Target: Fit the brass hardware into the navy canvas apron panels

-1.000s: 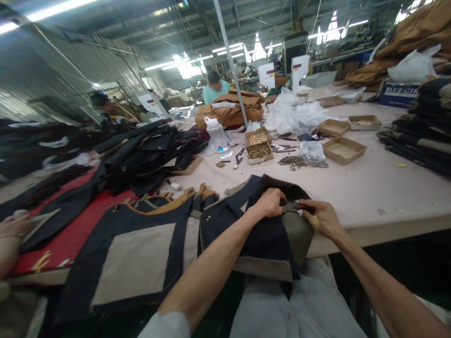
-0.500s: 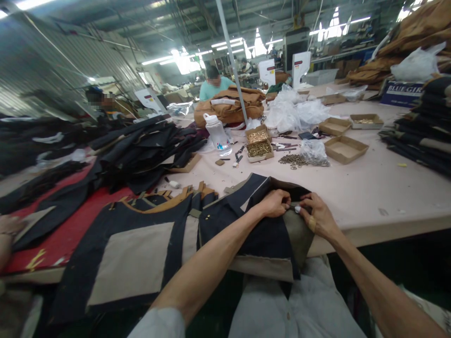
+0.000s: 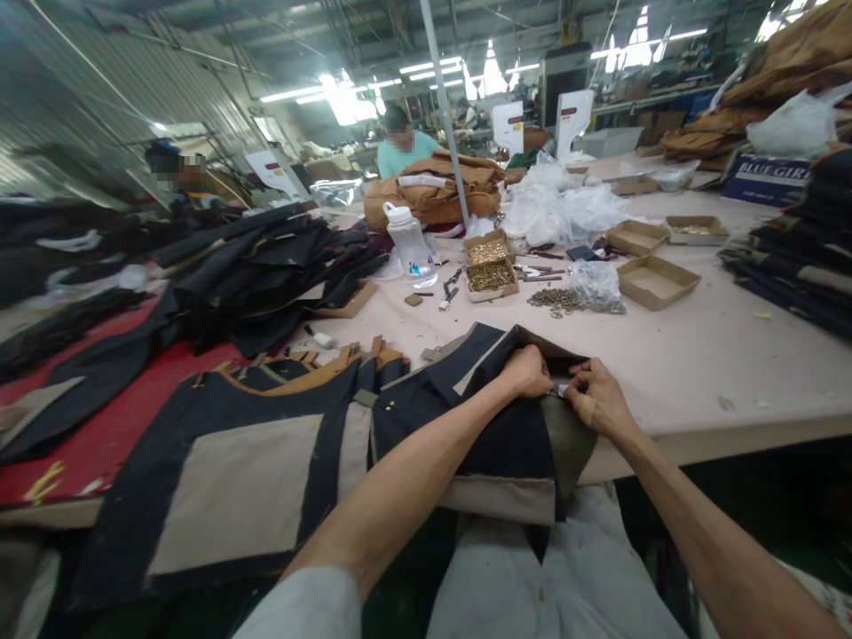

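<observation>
A dark navy cloth garment (image 3: 499,444) with olive and beige panels lies at the table's front edge, partly hanging over my lap. My left hand (image 3: 531,371) is closed on its folded edge, fingers curled into the opening. Close by on the right, my right hand (image 3: 599,398) pinches the same edge; a tan wrap is round its thumb. Between the two sets of fingertips shows something small and pale, too small to name. To the left lies another navy piece with a beige patch (image 3: 240,497), overlapping the garment.
Past the garment stand a water bottle (image 3: 409,248), a small box of brass fittings (image 3: 491,280), a pile of loose rings (image 3: 556,302) and a shallow carton (image 3: 658,282). Dark cloth stacks (image 3: 259,275) rise at left, folded ones (image 3: 799,248) at right. Two people work farther back.
My left hand has turned slightly, and its fingers sit more tucked in at the cloth edge. The right hand keeps its pinch. The whole view has shifted a little.
</observation>
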{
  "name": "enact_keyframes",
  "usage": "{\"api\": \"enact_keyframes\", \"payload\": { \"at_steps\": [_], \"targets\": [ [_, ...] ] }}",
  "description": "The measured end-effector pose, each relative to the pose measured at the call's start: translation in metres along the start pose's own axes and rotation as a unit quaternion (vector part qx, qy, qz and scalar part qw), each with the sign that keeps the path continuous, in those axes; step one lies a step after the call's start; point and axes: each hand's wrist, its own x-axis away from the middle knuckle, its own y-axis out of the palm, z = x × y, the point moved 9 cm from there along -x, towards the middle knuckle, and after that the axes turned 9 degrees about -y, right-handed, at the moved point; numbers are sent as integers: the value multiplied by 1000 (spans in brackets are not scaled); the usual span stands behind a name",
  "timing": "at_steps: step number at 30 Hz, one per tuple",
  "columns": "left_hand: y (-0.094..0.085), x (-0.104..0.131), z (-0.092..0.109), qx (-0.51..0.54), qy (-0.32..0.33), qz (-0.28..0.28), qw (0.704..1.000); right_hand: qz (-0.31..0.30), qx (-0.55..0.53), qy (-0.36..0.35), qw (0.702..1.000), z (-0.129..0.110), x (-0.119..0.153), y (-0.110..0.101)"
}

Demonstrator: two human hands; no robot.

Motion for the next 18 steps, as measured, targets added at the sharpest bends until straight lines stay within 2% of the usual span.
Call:
{"api": "enact_keyframes", "payload": {
  "at_steps": [6, 12, 16, 18],
  "targets": [
    [1, -8, -3, -50, -57, 17, 997, 9, 30, 33, 999, 5, -3, 2],
    [-3, -11, 0, -70, -56, 30, 996, 21, 63, 35, 997, 4, -11, 4],
    [-8, -7, 0, -70, -55, 23, 996, 17, 6, -17, 1000, -6, -3, -5],
    [-10, -4, -2, -61, -59, 21, 996, 66, -17, -14, 998, -2, 8, -20]
  ]
}}
